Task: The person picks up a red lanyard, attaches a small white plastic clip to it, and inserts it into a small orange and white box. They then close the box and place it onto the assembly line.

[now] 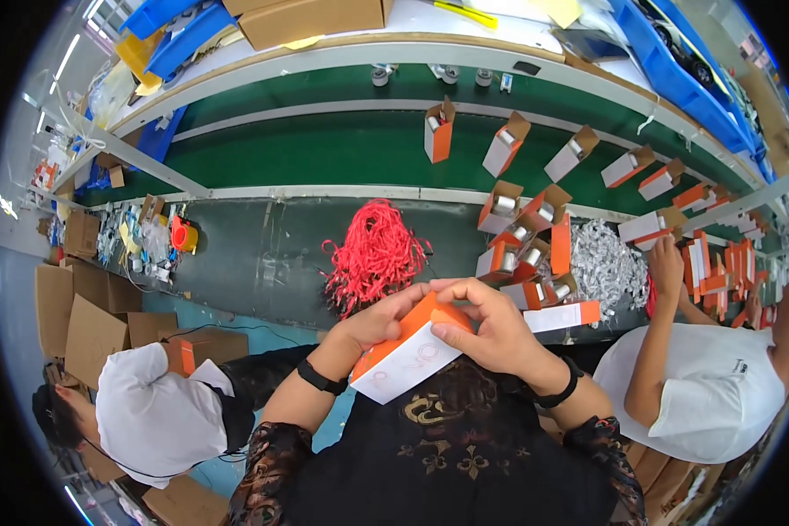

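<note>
An orange and white cardboard box is tilted in front of my chest, held between both hands. My left hand is closed on its orange left side near the upper end. On the upper right, my right hand grips the box, thumb on the white face and fingers at the end flap. The fingers partly hide that end, so I cannot tell whether the flap is closed. Beyond the hands lies a heap of red ribbon strips. Several open boxes holding silvery cylinders stand to the right of it.
A closed white and orange box lies near the bench edge, beside silver strips. More open boxes line the green conveyor. One co-worker's hand is at the right; another person sits left near cartons.
</note>
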The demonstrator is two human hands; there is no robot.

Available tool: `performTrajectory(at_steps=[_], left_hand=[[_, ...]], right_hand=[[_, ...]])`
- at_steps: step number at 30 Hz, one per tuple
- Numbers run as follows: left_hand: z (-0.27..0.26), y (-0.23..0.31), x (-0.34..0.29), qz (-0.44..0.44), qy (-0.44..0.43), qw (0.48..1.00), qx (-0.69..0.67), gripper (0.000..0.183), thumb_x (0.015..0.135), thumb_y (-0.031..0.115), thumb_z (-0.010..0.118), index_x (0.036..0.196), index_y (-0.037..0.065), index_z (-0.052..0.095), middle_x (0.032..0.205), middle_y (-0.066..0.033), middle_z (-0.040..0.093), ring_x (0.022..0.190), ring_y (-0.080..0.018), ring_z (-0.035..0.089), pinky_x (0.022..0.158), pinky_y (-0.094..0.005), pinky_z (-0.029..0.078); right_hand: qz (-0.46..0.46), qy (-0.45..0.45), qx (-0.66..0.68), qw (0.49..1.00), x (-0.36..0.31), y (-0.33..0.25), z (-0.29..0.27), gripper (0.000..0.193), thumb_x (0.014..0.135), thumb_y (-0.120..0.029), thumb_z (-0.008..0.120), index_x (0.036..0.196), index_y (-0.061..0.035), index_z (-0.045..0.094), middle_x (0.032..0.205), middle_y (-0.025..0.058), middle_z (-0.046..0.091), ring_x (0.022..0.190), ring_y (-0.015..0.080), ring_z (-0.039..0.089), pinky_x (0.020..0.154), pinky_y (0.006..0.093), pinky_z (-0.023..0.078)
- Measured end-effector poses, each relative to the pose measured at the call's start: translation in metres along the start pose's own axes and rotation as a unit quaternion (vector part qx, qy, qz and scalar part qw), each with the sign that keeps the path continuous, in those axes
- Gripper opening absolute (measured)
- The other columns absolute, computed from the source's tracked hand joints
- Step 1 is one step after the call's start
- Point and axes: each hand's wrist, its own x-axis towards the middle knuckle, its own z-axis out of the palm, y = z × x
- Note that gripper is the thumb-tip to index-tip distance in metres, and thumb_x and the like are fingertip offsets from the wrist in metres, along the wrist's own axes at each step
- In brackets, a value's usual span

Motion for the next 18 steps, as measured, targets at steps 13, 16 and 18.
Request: performTrajectory(at_steps=[13,16,18], left_hand=[[-0.003,-0.01,-0.01,0.008,-0.035,0.998,0.053,0.12,0.063,0.038,0.09,0.154,-0.001,0.022,0.144,-0.0096,0.045,0.13,-0.0175,0.048,0.11,-0.032,0.037],[-0.008,-0.01,-0.013,-0.001,-0.061,0.995,0.079,0.122,0.063,0.038,0.089,0.155,0.0,0.019,0.146,-0.0103,0.044,0.133,-0.0176,0.045,0.111,-0.0315,0.035],[0.0,-0.009,-0.012,0.015,-0.052,0.996,0.076,0.122,0.063,0.037,0.088,0.156,0.0,0.018,0.147,-0.0109,0.042,0.134,-0.0178,0.044,0.112,-0.0314,0.033]], right_hand=[[-0.018,0.004,-0.111,0.994,-0.031,0.007,-0.005,0.04,0.095,-0.004,0.062,0.134,0.0035,0.057,0.134,0.0179,0.061,0.125,0.0231,0.057,0.105,0.0316,0.042],[0.072,0.035,0.085,0.993,-0.032,0.007,-0.004,0.039,0.094,-0.003,0.062,0.133,0.0024,0.058,0.135,0.0177,0.061,0.126,0.025,0.057,0.106,0.0325,0.042],[0.02,0.019,0.02,0.999,-0.034,0.012,-0.006,0.037,0.094,-0.002,0.062,0.132,0.0012,0.06,0.134,0.0174,0.061,0.125,0.025,0.057,0.105,0.0332,0.042]])
